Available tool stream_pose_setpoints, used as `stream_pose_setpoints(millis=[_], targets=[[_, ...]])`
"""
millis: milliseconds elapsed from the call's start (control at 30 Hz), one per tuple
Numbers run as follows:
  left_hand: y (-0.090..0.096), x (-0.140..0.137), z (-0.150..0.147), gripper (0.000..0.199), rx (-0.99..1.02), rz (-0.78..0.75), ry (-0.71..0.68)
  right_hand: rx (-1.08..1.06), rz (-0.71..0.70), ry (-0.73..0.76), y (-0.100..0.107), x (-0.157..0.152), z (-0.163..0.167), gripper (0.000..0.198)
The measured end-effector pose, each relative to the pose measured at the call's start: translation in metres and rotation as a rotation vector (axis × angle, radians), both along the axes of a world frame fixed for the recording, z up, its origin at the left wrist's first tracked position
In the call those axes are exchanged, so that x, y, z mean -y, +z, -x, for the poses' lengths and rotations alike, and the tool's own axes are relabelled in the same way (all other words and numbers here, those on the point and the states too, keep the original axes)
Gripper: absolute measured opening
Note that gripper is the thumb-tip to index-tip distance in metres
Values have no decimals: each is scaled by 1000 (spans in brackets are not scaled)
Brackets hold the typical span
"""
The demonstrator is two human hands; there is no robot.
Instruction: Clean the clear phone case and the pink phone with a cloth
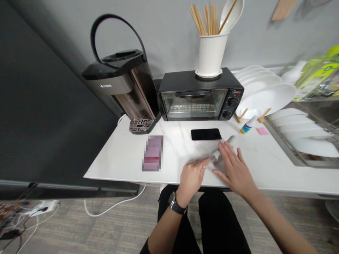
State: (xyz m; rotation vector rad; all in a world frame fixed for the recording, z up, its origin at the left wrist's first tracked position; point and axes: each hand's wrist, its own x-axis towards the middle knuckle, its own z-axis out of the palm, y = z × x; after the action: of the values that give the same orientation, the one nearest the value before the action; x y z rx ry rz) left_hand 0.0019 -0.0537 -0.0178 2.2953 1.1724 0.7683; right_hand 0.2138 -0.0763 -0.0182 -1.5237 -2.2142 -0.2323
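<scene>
A thin, crumpled grey-white strip (pixel 216 153) lies on the white counter between my hands; its kind I cannot make out. My left hand (pixel 192 178), with a watch on the wrist, is closed, and its fingertips pinch the strip's near end. Flat on the strip's far part rests my right hand (pixel 235 171), fingers stretched and thumb apart. A black-screened phone (pixel 206 134) lies just beyond the hands. To their left is a blurred-out purple item (pixel 153 153). A small blue-and-yellow bottle (pixel 246 127) and a pink sticky note (pixel 262 131) are to the right.
At the back stand a water dispenser (pixel 132 88) and a toaster oven (pixel 198 102). On the oven is a white cup (pixel 212 53) of chopsticks and a spoon. White plates (pixel 267 98) stand on the right, beside a dish rack (pixel 304 164). The counter's front edge runs below my hands.
</scene>
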Motion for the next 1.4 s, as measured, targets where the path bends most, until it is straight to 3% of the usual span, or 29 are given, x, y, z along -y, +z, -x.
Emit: stream_pose_setpoints(millis=[100, 200, 333, 467, 633, 767, 933, 1067, 1233, 1300, 1400], targets=[[1, 0, 0, 41, 80, 5, -20, -91, -2, -80, 0, -6, 2, 90], [-2, -1, 1, 35, -14, 19, 18, -137, -15, -79, -7, 8, 32, 95], [-9, -4, 1, 22, -118, 33, 74, -29, -17, 160, -13, 34, 65, 94], [-9, -2, 2, 23, -116, 27, 74, 34, -18, 270, -8, 26, 42, 84], [2, 1, 1, 39, 35, 26, -27, -45, -47, 25, 1, -6, -2, 77], [1, -1, 1, 42, 46, 37, -20, -162, -74, -118, -3, 2, 29, 87], [-11, -4, 5, 21, -100, 48, 60, -91, -14, 148, -8, 34, 86, 98], [-11, -5, 8, 24, -91, 41, 81, -18, 21, 249, -2, 22, 59, 89], [-5, -7, 6, 39, 64, 3, -5, -45, -2, 43, 9, -11, -2, 79], [-5, -7, 5, 44, 109, -6, -32, -108, -25, -61, 8, -13, 2, 80], [-7, -7, 6, 38, 37, -8, 19, -197, -33, -98, 0, 1, 39, 91]])
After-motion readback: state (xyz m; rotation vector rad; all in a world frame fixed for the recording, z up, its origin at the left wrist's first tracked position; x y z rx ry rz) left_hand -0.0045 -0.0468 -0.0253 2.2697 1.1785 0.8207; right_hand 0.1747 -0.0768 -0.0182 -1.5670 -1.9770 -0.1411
